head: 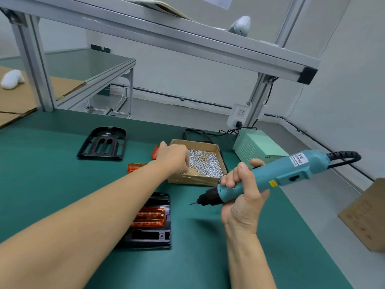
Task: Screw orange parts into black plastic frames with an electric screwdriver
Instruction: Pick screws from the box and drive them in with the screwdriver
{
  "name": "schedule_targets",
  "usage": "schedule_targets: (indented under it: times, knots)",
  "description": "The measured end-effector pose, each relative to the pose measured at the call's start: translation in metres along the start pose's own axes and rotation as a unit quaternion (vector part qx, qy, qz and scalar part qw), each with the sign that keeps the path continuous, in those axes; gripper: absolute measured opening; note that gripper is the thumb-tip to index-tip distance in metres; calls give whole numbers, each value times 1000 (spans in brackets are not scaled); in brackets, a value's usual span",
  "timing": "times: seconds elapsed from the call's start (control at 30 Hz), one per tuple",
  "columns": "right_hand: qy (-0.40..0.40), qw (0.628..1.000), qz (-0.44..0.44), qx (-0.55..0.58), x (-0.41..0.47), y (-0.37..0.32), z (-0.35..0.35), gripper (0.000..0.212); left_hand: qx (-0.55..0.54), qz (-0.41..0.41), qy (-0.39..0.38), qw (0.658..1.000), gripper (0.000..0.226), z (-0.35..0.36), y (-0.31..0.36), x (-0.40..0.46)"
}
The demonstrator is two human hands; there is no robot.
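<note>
My right hand [242,197] grips a teal electric screwdriver [277,174], its bit pointing left above the green mat. A black plastic frame [154,236] with an orange part [150,217] seated in it lies near me, partly hidden by my left forearm. My left hand [173,157] reaches into a cardboard box [208,180] of small silver screws [206,163], fingers curled down among them; whether it pinches a screw is hidden. An empty black frame [103,143] lies at the far left. Two loose orange parts [135,166] [155,152] lie beside my left wrist.
A pale green power supply box [256,147] stands behind the screw box, cabled to a wall socket [238,114]. A brown carton [366,215] sits off the table's right edge. Aluminium frame posts [33,65] rise at the back; a beam runs overhead.
</note>
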State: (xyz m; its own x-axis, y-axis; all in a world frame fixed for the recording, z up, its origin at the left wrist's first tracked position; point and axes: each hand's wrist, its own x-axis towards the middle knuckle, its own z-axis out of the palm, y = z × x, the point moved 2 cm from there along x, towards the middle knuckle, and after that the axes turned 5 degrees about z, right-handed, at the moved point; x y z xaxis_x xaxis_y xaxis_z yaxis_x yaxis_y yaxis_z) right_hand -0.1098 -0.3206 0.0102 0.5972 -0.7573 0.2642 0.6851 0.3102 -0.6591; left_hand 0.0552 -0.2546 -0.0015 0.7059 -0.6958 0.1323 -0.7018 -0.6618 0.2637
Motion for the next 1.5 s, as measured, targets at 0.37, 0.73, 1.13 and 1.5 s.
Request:
schedule_targets:
  times: [0.37, 0.73, 1.13, 1.5]
  knots:
    - [-2, 1000, 1, -7, 0, 0, -1, 22, 59, -15, -29, 998, 9, 14, 0, 12]
    - [-3, 1000, 1, -6, 0, -4, -2, 22, -70, 5, 6, 998, 21, -2, 2, -3]
    - [-11, 999, 24, 39, -5, -12, 10, 19, -656, -107, 106, 740, 15, -31, -36, -137]
    - [-75, 987, 42, 132, -22, -23, 67, 14, -752, -82, 108, 645, 17, -25, -22, -179]
